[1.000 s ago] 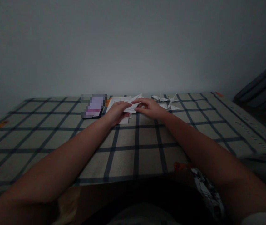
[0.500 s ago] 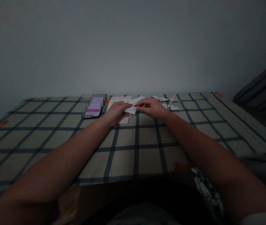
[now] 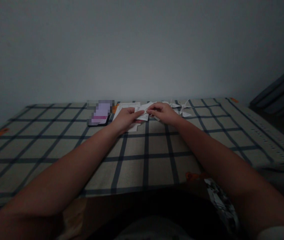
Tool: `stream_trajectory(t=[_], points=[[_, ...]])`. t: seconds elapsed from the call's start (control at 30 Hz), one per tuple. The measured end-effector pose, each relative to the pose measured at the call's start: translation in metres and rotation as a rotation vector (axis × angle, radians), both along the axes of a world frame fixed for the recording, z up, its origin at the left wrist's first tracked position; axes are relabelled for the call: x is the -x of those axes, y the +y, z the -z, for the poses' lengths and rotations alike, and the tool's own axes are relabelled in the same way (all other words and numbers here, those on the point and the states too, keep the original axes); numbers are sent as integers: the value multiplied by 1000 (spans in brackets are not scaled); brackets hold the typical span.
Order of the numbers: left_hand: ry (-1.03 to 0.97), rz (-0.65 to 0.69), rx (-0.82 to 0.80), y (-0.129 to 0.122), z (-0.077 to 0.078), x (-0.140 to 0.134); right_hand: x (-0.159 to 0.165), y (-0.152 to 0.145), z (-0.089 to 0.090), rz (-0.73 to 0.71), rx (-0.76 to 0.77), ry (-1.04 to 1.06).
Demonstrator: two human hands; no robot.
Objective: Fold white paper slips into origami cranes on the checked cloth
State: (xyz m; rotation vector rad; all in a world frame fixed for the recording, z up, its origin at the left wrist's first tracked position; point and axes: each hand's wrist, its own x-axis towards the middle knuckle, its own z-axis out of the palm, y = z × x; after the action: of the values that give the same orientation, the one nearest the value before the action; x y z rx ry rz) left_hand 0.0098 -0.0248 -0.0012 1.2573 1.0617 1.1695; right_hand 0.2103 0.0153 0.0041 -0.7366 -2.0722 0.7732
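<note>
Between my two hands is a folded piece of white paper (image 3: 145,116), held a little above the table. My left hand (image 3: 125,119) grips its left side, thumb on top and fingers underneath. The fingertips of my right hand (image 3: 162,112) pinch a fold at the paper's upper right. Under and behind my left hand lie flat white paper sheets (image 3: 132,128), partly covered by it. Folded white paper cranes (image 3: 184,106) rest just beyond my right hand, which hides some of them.
A phone (image 3: 101,113) with a lit, partly pixelated screen lies left of the papers. A checked cloth (image 3: 157,143) covers the table, which meets a plain wall (image 3: 142,50) at the back. Orange patches show at the cloth's left edge and near its front.
My right fingertips have shifted slightly right and up along the paper and closed into a tighter pinch. My left thumb now stretches further over the paper, whose fold has turned a little.
</note>
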Motion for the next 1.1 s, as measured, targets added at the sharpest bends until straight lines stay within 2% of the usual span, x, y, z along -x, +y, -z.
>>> stream_trajectory(t=[0.17, 0.37, 0.47, 0.53, 0.73, 0.87, 0.97, 1.1], points=[[48, -11, -39, -1, 2, 0, 4, 1, 4, 59, 30, 20], [20, -51, -37, -5, 3, -4, 7, -1, 9, 58, 86, 107], [90, -69, -50, -7, 3, -5, 9, -2, 10, 61, 111, 160], [115, -75, -62, -8, 3, -6, 10, -3, 9, 55, 157, 228], [5, -116, -50, -5, 4, -7, 10, -1, 6, 77, 358, 421], [-20, -128, -63, -4, 5, -7, 11, 1, 9, 8, 460, 338], [-22, -123, -67, -5, 6, -8, 12, 2, 13, -31, 387, 235], [15, -131, -56, -4, 8, -8, 12, 3, 15, -3, 372, 243]])
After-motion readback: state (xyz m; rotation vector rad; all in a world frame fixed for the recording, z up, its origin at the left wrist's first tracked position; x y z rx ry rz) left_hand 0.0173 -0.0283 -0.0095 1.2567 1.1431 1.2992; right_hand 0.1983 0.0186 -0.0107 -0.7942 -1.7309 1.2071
